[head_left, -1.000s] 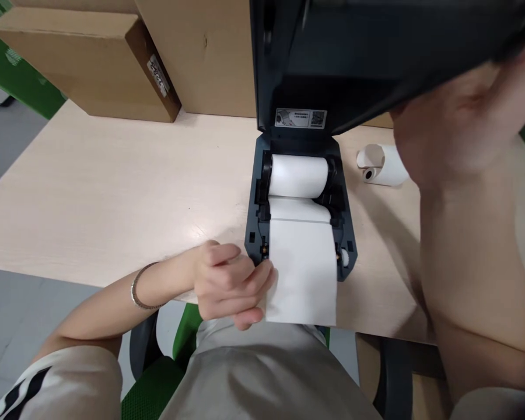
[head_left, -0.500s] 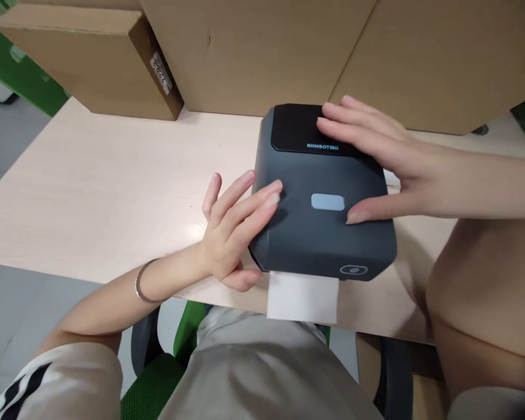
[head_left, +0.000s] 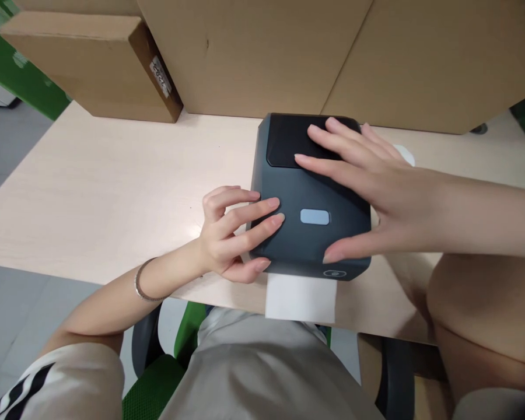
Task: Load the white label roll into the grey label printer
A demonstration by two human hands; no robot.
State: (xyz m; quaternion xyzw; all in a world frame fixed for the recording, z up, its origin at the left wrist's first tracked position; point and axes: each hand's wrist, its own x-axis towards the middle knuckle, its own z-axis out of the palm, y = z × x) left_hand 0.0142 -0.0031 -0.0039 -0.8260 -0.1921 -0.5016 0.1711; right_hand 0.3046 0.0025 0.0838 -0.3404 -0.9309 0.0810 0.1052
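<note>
A dark blue-grey label printer [head_left: 289, 186] with a black top panel and a light blue button [head_left: 315, 217] stands on the table. White label paper [head_left: 301, 297] sticks out of its front, over the table's edge. My left hand [head_left: 234, 236] rests its spread fingertips on the printer's left side and top. Across the right part of the lid lies my right hand [head_left: 363, 181], fingers spread, with the thumb near the front right corner. The hand covers part of the black panel.
A small cardboard box [head_left: 79, 64] stands at the back left of the pale table [head_left: 114, 192]. Large cardboard boxes [head_left: 254, 52] line the back edge. Behind the right hand, a white round item [head_left: 405, 154] shows partly.
The printer's lid sits lower and more level, and its right side has shifted left. My right hand has moved left and toward me over it; my left fingers have curled slightly against the side.
</note>
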